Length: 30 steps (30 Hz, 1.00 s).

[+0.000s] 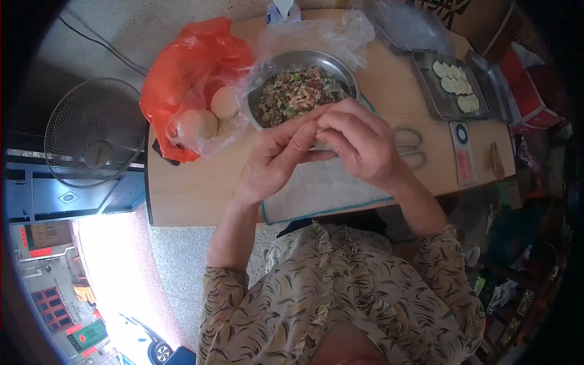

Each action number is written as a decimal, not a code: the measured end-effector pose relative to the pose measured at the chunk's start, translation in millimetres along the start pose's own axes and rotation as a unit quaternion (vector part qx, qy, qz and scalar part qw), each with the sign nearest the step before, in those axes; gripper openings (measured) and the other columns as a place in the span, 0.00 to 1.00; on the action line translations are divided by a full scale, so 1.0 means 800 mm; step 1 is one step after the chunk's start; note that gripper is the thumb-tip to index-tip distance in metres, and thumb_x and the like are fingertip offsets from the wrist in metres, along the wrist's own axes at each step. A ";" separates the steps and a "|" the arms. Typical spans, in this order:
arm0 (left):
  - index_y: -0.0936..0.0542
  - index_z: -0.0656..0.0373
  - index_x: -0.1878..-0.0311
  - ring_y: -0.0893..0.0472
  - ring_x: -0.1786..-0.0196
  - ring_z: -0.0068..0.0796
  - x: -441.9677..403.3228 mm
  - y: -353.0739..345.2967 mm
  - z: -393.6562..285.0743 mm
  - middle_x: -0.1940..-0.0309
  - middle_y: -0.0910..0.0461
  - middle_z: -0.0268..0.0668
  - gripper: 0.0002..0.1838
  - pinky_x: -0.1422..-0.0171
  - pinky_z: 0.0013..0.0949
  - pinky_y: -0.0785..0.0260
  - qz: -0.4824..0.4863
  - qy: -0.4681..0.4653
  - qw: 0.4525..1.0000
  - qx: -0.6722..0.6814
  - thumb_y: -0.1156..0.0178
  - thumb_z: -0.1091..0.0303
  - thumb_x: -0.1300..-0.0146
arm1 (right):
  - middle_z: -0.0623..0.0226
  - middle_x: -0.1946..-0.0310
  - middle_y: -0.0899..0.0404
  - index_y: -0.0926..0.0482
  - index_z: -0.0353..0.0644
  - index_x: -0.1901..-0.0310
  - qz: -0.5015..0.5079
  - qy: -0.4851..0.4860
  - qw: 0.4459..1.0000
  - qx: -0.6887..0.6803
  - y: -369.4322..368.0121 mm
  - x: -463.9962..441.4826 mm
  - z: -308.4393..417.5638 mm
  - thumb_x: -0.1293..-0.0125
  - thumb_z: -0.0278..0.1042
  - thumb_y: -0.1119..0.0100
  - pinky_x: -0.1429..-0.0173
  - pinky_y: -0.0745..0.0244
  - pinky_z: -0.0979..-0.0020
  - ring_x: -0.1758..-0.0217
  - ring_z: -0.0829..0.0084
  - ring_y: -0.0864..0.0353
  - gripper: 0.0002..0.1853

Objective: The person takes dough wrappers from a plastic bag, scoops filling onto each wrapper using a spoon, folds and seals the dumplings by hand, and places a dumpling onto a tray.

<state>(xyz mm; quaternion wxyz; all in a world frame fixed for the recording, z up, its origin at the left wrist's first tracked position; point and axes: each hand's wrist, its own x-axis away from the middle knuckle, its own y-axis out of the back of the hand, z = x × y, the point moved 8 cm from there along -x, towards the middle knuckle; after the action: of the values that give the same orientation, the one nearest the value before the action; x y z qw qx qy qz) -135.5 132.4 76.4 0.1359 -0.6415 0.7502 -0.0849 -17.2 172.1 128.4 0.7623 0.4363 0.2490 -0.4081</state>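
Smooth wood-grain tabletop point(207, 188), left hand point(277, 155) and right hand point(362, 140) both pinching a mostly hidden bit of pale dough point(319, 145). Round steel bowl point(344, 72) of lumpy, green-flecked mince point(295, 90) sits just beyond them, crinkly orange plastic bag point(191, 67) to their left.

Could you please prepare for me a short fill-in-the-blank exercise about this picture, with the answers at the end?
1. The left hand and right hand are ____, without gloves.
2. Seen by the wearer, the orange-red bag lies to the ____ of the metal bowl.
3. The tray of pale, round pieces lies to the bowl's ____.
4. A ____ with a round wire guard stands beside the table.

Answers: bare; left; right; fan.
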 end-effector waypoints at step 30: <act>0.33 0.68 0.27 0.24 0.34 0.32 0.074 -0.046 0.031 0.35 0.25 0.44 0.27 0.29 0.36 0.28 0.069 -0.018 0.992 0.102 0.55 0.58 0.18 | 0.60 0.61 0.20 0.19 0.33 0.56 -0.039 -0.025 0.994 0.102 0.018 0.051 0.114 0.41 0.20 0.31 0.60 0.22 0.66 0.63 0.62 0.19 0.11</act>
<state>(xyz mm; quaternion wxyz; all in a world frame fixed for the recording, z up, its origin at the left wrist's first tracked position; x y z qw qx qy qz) -101.1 69.5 58.7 0.2194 -0.5723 0.7778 -0.1395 19.1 80.9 150.2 0.7034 0.4914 0.2036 -0.4714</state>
